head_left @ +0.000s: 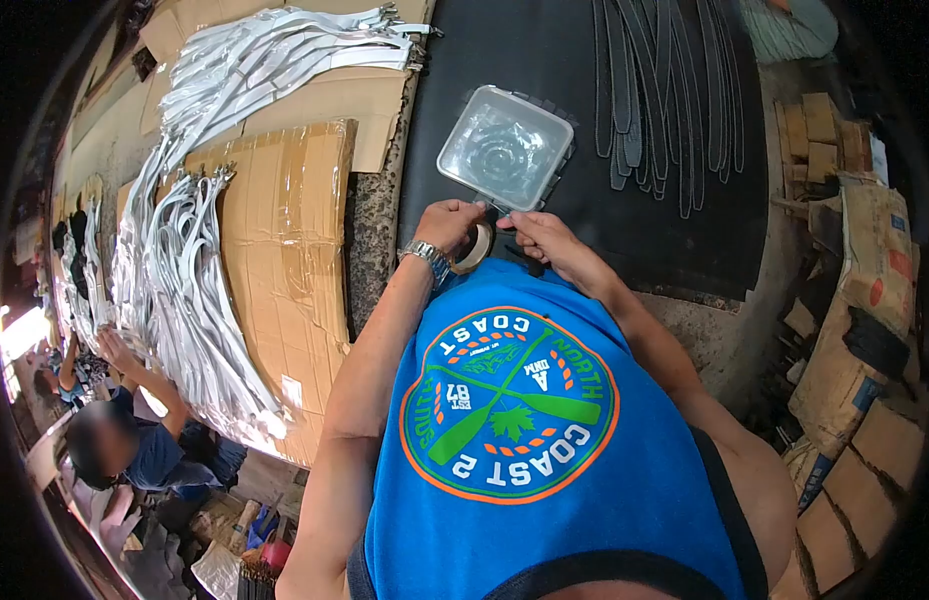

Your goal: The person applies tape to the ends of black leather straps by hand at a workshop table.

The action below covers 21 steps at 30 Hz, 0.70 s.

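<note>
My left hand (449,222), with a metal watch on its wrist, is closed in a pinch at the near side of a clear plastic box (507,145). Opposite it, my right hand (549,240) pinches too, its fingertips close to those of the left. Something small and dark sits between the two hands, too small to name. A tape roll (474,250) lies just below my left hand, partly hidden by it. The box has a whitish lid with ring marks and rests on the black work surface (434,120).
Dark stitched straps (659,100) lie at the far right of the surface. To the left, bundles of white straps (284,50) cover cardboard sheets (279,220). Another person (169,440) works at lower left. Stacked boxes and sacks (864,270) line the right side.
</note>
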Available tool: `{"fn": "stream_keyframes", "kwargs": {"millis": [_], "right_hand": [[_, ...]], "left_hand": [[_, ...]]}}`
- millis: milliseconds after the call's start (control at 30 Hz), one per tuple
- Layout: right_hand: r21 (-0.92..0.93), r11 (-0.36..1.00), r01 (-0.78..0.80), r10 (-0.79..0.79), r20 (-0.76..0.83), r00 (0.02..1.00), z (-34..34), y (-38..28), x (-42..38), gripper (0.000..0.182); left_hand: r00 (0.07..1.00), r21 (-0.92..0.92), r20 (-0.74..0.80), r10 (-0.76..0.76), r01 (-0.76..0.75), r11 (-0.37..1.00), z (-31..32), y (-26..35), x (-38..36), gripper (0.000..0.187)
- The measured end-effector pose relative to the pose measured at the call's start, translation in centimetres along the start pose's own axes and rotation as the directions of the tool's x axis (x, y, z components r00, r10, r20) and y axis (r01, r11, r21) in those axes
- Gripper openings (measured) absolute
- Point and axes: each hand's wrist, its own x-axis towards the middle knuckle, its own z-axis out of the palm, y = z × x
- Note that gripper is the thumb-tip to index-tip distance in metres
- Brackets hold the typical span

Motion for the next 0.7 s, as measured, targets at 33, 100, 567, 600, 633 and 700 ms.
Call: {"fn": "stream_keyframes", "kwargs": {"millis": [33,100,567,600,633,700], "right_hand": [[-0.001,1.0,0.006,-0.006,-0.006,1.0,0.1,-0.1,-0.1,0.05],[-0.002,1.0,0.018,-0.018,-0.018,1.0,0.3,-0.3,-0.2,0.05],[0.106,0.994,0.001,-0.003,0.021,1.0,0.2,-0.2,0.7,0.046],[0.112,0.994,0.003,-0.005,0.026,1.0,0.1,-0.1,0.8,0.045],[0.119,0.993,0.006,-0.009,0.029,1.0,0.1,-0.1,0.8,0.045],[0.133,0.991,0.012,-0.016,0.033,0.999,0.0,0.0,0.8,0.043]], "left_hand": [[1.0,0.008,-0.002,-0.019,0.019,1.0,0.1,0.9,-0.9,0.027],[1.0,0.003,-0.008,-0.027,0.027,1.0,0.1,0.9,-1.0,0.027],[0.999,-0.048,-0.014,0.036,-0.037,0.998,0.3,-1.2,0.9,0.027],[0.999,-0.05,-0.016,0.033,-0.034,0.998,0.3,-1.3,0.9,0.026],[0.999,-0.05,-0.017,0.031,-0.032,0.998,0.3,-1.3,0.9,0.026],[0.999,-0.051,-0.018,0.027,-0.028,0.998,0.4,-1.1,0.8,0.026]]}}
